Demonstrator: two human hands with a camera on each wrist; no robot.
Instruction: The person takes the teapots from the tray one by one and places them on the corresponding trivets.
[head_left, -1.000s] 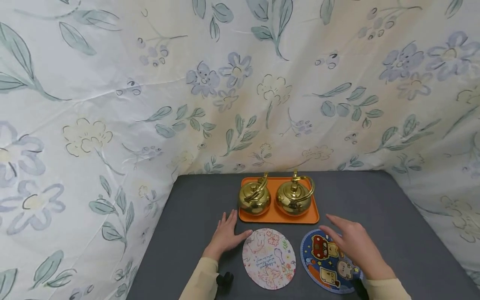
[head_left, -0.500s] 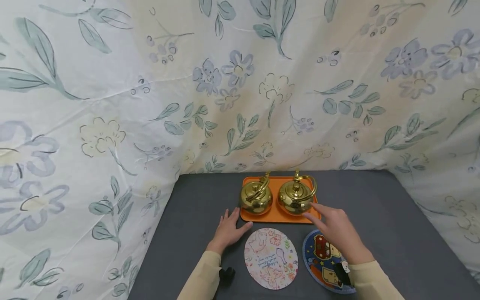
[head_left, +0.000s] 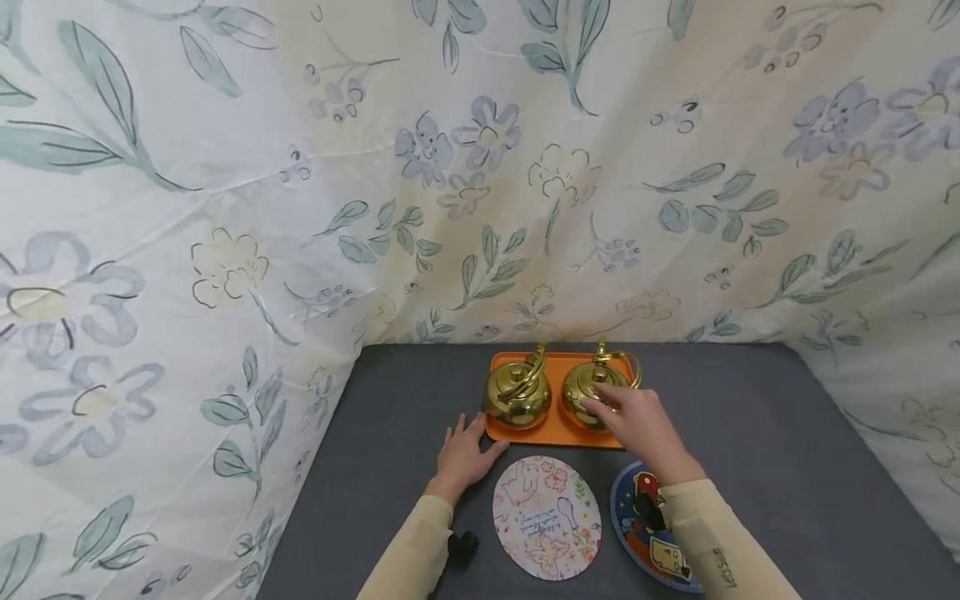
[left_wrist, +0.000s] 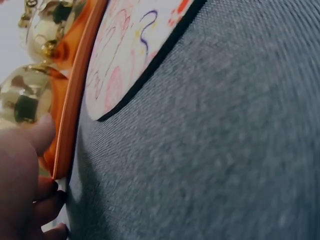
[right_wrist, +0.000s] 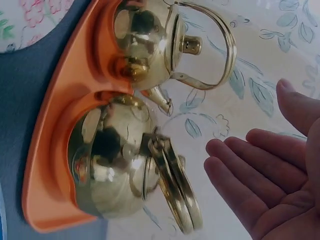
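Two shiny gold teapots stand side by side on an orange tray (head_left: 557,432). My left hand (head_left: 459,460) is at the tray's front left corner, beside the left teapot (head_left: 517,402). Its fingers are spread along the corner; in the left wrist view the thumb (left_wrist: 45,132) overlaps the tray's rim. My right hand (head_left: 647,427) hovers by the right teapot (head_left: 579,387), partly covering it in the head view. In the right wrist view the right hand's fingers (right_wrist: 260,175) reach toward that teapot's raised handle (right_wrist: 175,185), apart from it, with nothing in the palm.
In front of the tray lies a round white mat with pink drawings (head_left: 547,518). To its right a round blue cartoon mat (head_left: 632,533) is partly hidden by my right forearm. A floral curtain (head_left: 480,208) hangs behind the grey table (head_left: 787,467).
My right hand has moved from over the blue mat forward and left to the right teapot. The left hand stays by the tray's corner. The view has shifted slightly.
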